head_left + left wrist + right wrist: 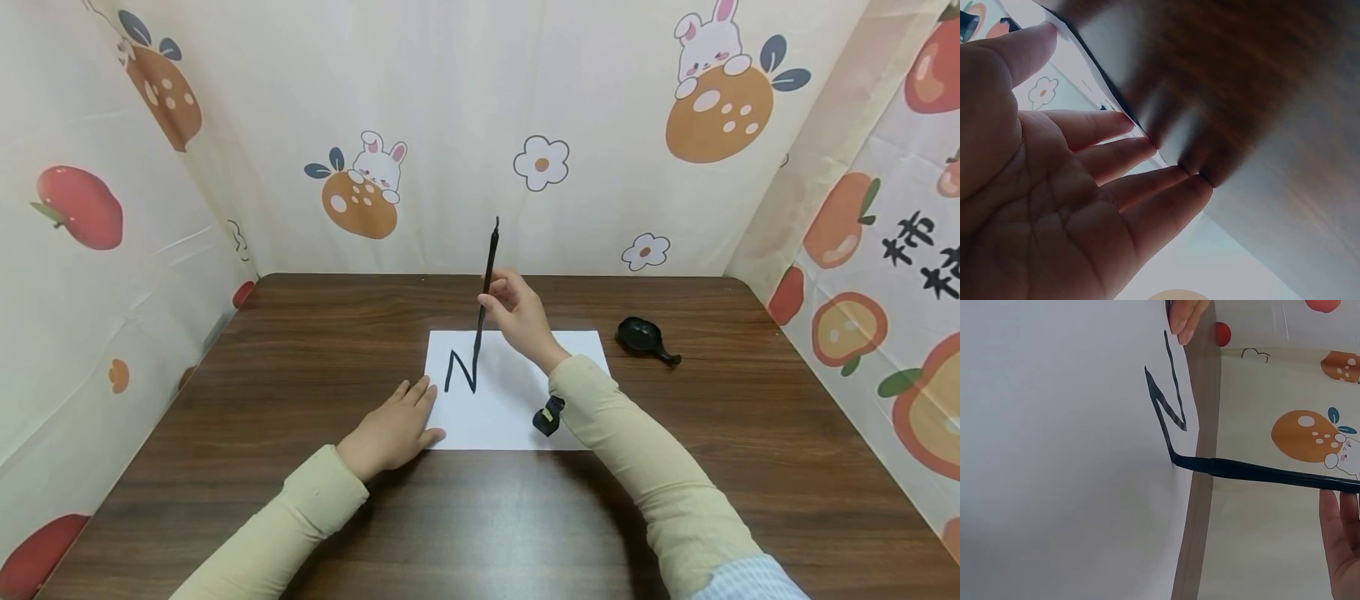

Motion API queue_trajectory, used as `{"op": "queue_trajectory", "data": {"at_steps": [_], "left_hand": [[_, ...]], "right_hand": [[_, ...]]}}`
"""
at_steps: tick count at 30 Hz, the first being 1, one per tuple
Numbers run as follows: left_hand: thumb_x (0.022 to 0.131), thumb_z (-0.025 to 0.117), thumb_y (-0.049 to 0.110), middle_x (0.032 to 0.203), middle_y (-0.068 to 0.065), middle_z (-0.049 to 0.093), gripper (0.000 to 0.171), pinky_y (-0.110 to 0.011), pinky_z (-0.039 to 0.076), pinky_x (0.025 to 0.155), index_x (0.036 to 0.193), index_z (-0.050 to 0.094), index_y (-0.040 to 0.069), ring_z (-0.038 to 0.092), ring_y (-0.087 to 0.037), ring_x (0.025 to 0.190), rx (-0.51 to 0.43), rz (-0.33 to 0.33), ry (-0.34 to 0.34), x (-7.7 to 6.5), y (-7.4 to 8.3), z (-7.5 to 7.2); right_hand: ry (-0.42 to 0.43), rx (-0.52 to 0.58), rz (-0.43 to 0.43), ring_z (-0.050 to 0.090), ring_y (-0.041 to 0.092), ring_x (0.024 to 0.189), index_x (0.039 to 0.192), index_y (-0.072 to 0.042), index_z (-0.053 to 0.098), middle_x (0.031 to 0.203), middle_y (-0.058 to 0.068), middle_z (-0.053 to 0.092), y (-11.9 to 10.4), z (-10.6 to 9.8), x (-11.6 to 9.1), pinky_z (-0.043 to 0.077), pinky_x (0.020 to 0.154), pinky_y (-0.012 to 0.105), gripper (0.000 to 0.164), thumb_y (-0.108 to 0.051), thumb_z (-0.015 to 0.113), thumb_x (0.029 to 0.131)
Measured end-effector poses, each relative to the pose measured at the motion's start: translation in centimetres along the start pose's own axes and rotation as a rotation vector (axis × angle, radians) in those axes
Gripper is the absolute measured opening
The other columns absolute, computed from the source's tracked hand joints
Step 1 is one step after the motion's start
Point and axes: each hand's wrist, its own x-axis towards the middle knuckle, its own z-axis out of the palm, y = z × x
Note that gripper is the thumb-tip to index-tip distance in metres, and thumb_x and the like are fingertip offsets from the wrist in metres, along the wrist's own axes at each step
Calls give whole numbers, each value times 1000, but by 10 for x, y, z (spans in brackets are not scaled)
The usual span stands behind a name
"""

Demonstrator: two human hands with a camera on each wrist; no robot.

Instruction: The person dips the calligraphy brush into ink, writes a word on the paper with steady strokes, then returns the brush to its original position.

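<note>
My right hand pinches a dark, thin writing brush by its handle, holding it nearly upright. In the right wrist view, the bent bristle tip of the brush touches a white sheet of paper at the end of a black stroke. The strokes form a letter N on the left part of the paper. My left hand rests with straight fingers at the paper's left edge. Close up, the left fingertips press on the paper's edge and the tabletop.
A small black dish with a short handle sits on the table right of the paper. The brown wooden table meets patterned curtains at the back and sides. A black device is strapped at my right wrist, above the paper.
</note>
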Motion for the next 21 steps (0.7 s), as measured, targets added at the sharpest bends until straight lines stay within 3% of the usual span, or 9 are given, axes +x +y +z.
{"op": "queue_trajectory", "data": {"at_steps": [6,15,21], "left_hand": [[98,56,41,160,-21,26,70,-56,31,116,150,34,-2,28,-46,145,-1,1,4,0,0,0],[98,56,41,160,-21,26,71,-56,32,115,150,34,-1,29,-46,144,-3,1,5,1,-1,0],[98,56,41,160,-21,26,70,-56,32,115,150,34,-2,29,-47,144,-6,5,6,0,0,0]], "right_hand": [[20,2,15,66,42,90,131,-3,51,103,24,63,-1,0,3,57,82,54,35,-6,59,97],[42,-33,-3,68,30,87,128,-10,54,101,14,64,8,1,8,60,78,35,31,-11,60,98],[54,-23,-5,68,30,91,127,-8,53,103,15,64,8,1,8,60,80,35,30,-9,59,97]]}}
